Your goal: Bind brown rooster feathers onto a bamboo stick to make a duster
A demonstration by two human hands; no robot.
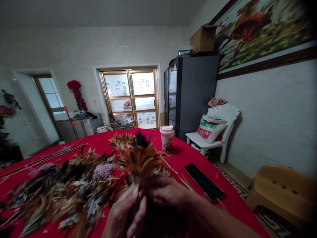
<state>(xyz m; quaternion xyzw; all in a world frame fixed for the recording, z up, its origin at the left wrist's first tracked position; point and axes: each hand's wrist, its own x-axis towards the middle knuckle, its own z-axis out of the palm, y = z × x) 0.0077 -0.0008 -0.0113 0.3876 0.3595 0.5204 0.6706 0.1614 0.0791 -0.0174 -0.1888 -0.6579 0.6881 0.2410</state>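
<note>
A bunch of brown feathers [140, 160] with black ones at its tip stands up from my hands, in the middle of the view. My left hand [126, 210] is closed round its lower end, thumb pressed against the base. Against the right side of the bunch lies my right hand [168, 191], its fingers curled at the feather base; what they pinch is hidden. To the left spreads a wide heap of loose brown, black and grey feathers [66, 188]. A tangle of pale purple string [104, 170] lies on the heap.
The round table has a red cloth [182, 155]. On it stand a pink lidded cup [166, 138], a black phone [204, 181] and thin sticks [49, 158]. A white chair with a sack [211, 130] and a brown plastic chair [279, 191] are at the right.
</note>
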